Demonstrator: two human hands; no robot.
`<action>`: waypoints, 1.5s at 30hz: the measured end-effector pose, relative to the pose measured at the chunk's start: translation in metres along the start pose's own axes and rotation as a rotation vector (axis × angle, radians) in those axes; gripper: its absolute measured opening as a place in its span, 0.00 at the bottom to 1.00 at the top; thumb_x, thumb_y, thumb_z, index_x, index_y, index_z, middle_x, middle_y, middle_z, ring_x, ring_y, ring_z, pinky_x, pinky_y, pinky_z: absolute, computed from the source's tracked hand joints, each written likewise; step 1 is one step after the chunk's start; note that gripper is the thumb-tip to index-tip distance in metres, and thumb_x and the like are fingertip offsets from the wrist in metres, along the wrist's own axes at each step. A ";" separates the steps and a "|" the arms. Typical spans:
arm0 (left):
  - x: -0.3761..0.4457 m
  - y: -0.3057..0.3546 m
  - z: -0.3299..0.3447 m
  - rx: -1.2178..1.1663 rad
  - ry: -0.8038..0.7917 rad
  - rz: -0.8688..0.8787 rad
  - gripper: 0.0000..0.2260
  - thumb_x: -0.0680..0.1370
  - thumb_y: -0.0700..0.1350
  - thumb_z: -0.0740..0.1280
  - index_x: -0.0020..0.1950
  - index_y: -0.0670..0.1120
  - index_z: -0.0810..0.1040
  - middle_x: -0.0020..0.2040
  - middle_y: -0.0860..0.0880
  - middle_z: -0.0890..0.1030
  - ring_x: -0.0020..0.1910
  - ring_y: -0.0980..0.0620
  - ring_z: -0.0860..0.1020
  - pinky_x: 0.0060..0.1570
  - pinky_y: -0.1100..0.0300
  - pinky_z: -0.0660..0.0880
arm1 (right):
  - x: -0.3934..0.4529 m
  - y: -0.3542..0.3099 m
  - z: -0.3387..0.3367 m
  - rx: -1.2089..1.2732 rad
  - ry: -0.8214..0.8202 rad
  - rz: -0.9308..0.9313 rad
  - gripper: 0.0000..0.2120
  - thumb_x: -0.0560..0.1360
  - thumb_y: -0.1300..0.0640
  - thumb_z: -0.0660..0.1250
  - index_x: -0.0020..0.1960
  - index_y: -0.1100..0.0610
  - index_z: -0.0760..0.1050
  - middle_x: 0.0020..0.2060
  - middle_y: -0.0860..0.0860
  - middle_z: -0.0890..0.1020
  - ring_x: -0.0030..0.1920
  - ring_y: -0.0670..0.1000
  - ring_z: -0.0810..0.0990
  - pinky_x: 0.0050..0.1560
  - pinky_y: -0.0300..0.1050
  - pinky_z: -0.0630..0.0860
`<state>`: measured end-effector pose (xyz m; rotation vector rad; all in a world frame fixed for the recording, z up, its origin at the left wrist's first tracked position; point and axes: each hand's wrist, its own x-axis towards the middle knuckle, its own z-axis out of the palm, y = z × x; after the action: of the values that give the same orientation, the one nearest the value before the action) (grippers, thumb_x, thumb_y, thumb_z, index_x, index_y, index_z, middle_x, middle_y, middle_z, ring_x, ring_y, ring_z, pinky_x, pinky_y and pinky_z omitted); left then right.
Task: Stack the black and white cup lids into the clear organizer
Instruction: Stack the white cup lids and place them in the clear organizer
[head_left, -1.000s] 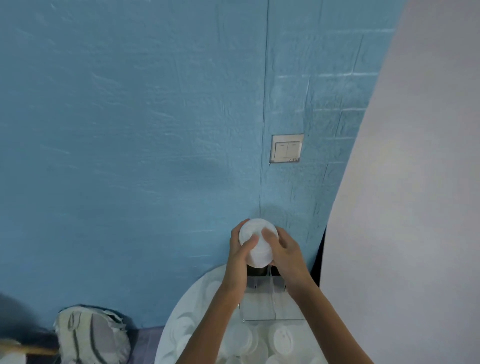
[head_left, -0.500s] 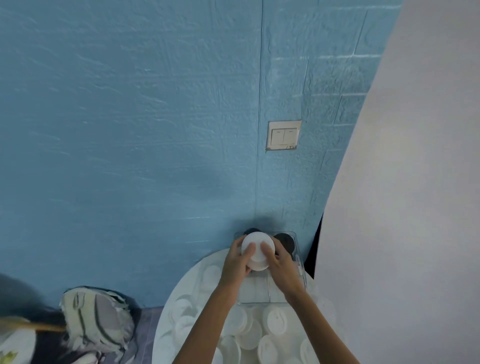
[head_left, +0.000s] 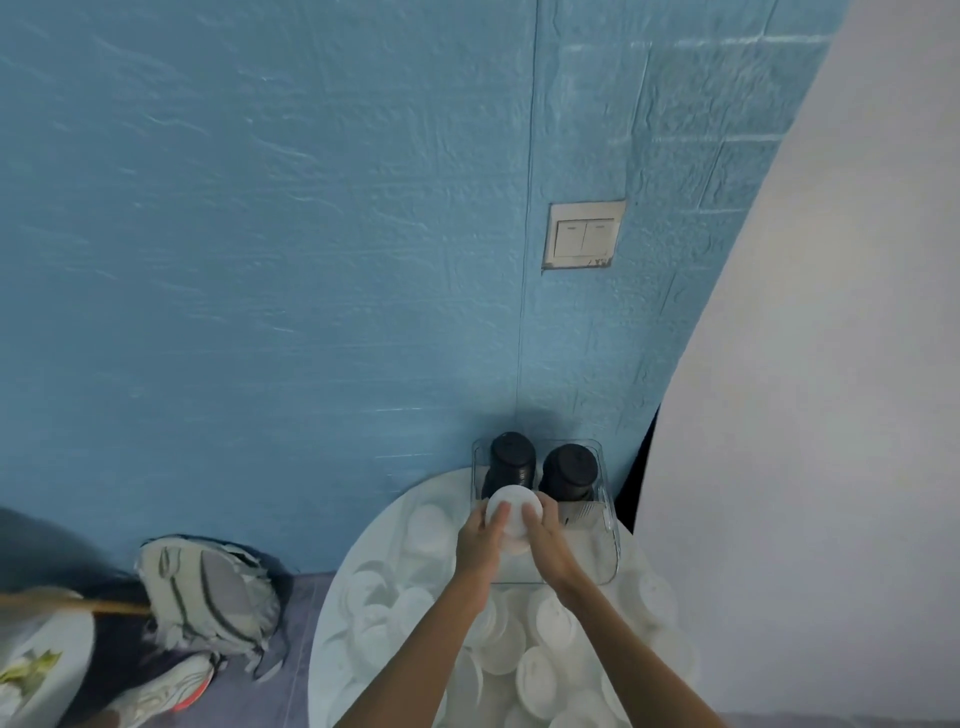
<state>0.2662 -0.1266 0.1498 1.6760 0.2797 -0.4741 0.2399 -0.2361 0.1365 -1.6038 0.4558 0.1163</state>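
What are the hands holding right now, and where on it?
A stack of white lids, gripped by its sides between the left hand and the right hand.

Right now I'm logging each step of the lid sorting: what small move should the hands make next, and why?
Probably lower the white lid stack into the clear organizer in front of the left black lid stack. Left hand and right hand both grip it just above that near compartment.
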 end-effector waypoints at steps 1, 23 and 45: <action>0.002 -0.001 0.001 0.022 0.013 -0.003 0.18 0.80 0.62 0.64 0.65 0.54 0.74 0.60 0.45 0.80 0.56 0.47 0.79 0.55 0.55 0.78 | 0.004 0.002 0.002 -0.006 0.001 -0.001 0.17 0.87 0.51 0.53 0.74 0.55 0.60 0.66 0.52 0.72 0.62 0.48 0.74 0.59 0.41 0.73; 0.065 -0.069 0.036 -0.086 0.153 -0.294 0.30 0.75 0.49 0.54 0.79 0.49 0.65 0.75 0.42 0.70 0.71 0.39 0.71 0.72 0.41 0.70 | 0.044 0.055 0.028 0.083 0.085 0.315 0.18 0.84 0.59 0.49 0.73 0.54 0.62 0.64 0.60 0.74 0.52 0.51 0.77 0.44 0.43 0.74; 0.102 -0.106 0.041 0.025 0.100 -0.283 0.25 0.85 0.43 0.56 0.81 0.58 0.60 0.79 0.46 0.66 0.75 0.42 0.68 0.76 0.43 0.64 | 0.069 0.077 0.043 -0.076 0.201 0.409 0.23 0.84 0.60 0.58 0.78 0.55 0.60 0.70 0.60 0.70 0.68 0.63 0.73 0.67 0.63 0.75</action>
<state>0.3036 -0.1581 0.0047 1.6949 0.5919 -0.6063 0.2839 -0.2111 0.0372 -1.5851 0.9434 0.2853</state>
